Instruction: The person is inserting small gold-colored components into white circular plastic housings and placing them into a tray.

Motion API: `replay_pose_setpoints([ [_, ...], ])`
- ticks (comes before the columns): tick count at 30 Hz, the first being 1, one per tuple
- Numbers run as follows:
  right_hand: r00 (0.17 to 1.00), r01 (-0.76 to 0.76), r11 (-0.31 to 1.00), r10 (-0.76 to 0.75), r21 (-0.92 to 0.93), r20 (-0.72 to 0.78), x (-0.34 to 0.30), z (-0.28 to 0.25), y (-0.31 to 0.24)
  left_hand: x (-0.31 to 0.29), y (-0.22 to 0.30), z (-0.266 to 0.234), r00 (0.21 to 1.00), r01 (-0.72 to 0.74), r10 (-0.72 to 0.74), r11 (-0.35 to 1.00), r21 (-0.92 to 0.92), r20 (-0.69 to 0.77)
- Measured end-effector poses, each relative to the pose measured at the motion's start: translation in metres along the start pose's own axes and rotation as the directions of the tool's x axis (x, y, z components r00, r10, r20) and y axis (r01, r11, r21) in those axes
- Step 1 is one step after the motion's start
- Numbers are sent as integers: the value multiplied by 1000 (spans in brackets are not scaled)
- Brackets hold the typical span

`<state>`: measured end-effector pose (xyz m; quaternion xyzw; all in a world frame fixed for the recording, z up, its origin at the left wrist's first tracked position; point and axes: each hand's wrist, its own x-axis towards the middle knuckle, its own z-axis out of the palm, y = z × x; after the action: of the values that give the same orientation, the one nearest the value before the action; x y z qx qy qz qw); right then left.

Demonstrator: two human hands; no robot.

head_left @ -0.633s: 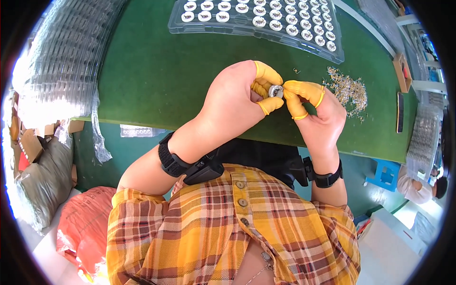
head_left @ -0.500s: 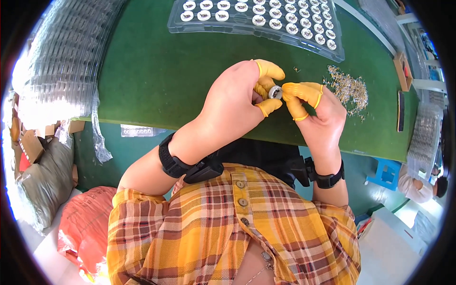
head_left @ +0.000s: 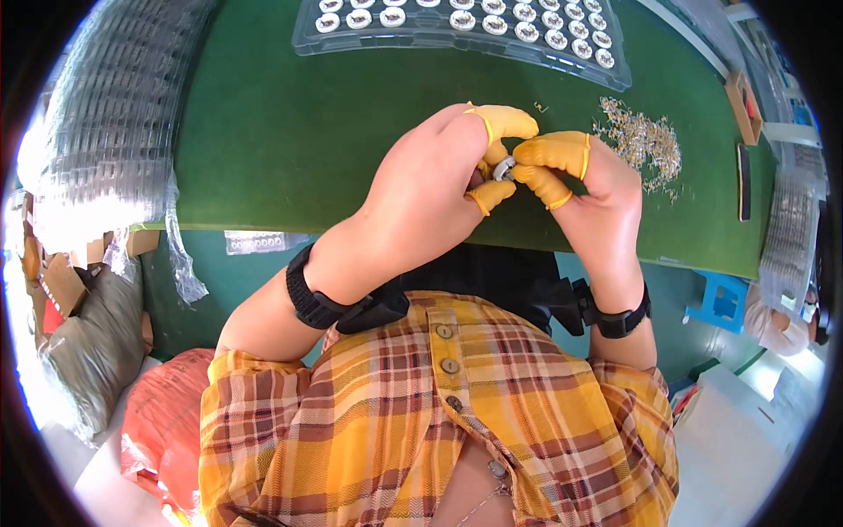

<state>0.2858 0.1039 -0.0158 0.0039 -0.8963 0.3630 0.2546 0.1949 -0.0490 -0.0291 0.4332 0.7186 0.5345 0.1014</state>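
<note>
My left hand, with yellow finger cots on its fingertips, pinches a small round grey part between thumb and fingers. My right hand, also in yellow cots, meets it from the right. Its thumb and forefinger are pressed together at the part's edge; whatever lies between them is hidden. Right of my right hand is a loose heap of tiny wire-legged components. One stray component lies beyond my fingers. Across the table, a clear plastic tray holds rows of round white parts.
Stacked clear plastic trays rise at the left of the green table. At the right edge are a small wooden box and a dark bar. A blue stool and another person are beyond the right side.
The right fingers have shifted slightly left and up against the round part, which has tilted in the left hand. The whole view has moved a little, so the tray sits higher.
</note>
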Motion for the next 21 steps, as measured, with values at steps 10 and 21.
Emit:
replay_pose_setpoints([
  [10, 952, -269, 926, 213, 264, 222, -6, 2, 2, -9, 1, -12, 985, 57, -51, 998, -29, 164],
  [21, 964, 196, 904, -107, -380, 244, 40, -13, 57, 0, -6, -30, 891, 429, -414, 639, -638, 185],
])
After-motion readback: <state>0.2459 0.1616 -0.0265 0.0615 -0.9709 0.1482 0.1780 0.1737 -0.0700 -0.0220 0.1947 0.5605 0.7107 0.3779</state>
